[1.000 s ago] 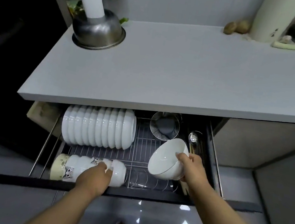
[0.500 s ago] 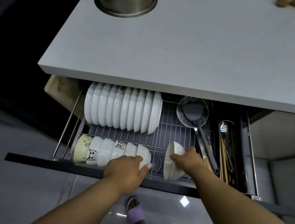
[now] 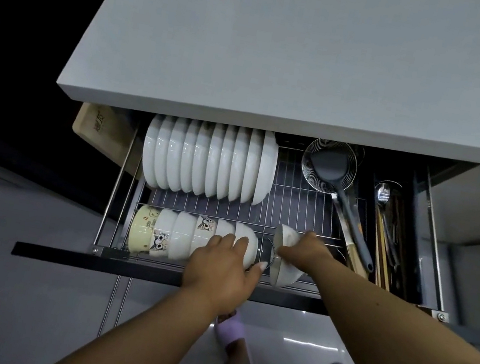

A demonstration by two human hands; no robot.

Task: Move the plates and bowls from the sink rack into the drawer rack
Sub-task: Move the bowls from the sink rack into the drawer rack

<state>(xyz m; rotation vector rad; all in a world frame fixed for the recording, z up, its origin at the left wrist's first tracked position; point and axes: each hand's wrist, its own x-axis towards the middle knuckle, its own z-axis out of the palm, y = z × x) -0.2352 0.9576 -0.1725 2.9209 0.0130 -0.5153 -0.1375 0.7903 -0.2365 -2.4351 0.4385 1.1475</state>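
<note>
- I am reaching both bare forearms forward and down, the two running side by side.
- My left hand (image 3: pixel 221 270) is lying palm down, fingers spread and only lightly bent, thumb stretched out toward the right.
- My right hand (image 3: pixel 303 252) is curling its fingers, gripping, knuckles turned upward.

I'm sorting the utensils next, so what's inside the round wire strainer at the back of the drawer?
The head of a dark spatula lies in the wire strainer, its handle running toward the drawer's front. Whatever is under the spatula head is covered.
</note>
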